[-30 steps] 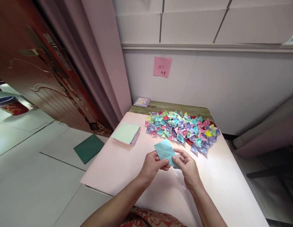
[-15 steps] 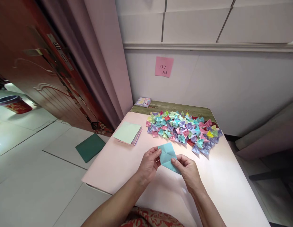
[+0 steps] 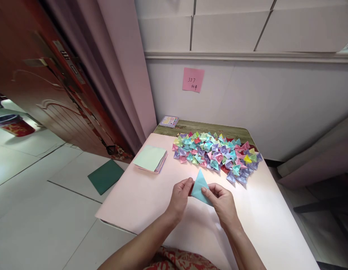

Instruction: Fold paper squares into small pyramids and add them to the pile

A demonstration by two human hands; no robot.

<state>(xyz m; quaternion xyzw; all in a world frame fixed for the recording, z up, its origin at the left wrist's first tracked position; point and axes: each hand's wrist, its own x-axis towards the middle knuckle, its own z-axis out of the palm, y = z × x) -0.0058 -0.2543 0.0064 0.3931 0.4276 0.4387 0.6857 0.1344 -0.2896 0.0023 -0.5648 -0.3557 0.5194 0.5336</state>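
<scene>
A light blue sheet of origami paper (image 3: 200, 186), folded into a triangle with its point upward, is held above the table in front of me. My right hand (image 3: 221, 200) grips its right side, thumb on the front and fingers behind. At the left edge, my left hand (image 3: 179, 197) pinches the paper between thumb and fingers; some fingertips are hidden. Just beyond both hands lies a pile of small folded paper pieces (image 3: 215, 153) in blue, purple, pink, green and yellow. A stack of square paper (image 3: 150, 158), pale green on top, rests to the left.
The table (image 3: 129, 204) has a pink cover. A pack of printed cards (image 3: 169, 121) lies at its far left corner. On the wall hangs a pink note (image 3: 193, 80). A dark green square (image 3: 105, 176) is on the floor, near a red door (image 3: 50, 86).
The blue paper has gone from a creased open square to a folded triangle. My left thumb has moved from the sheet's face to its left edge. My right hand keeps its grip.
</scene>
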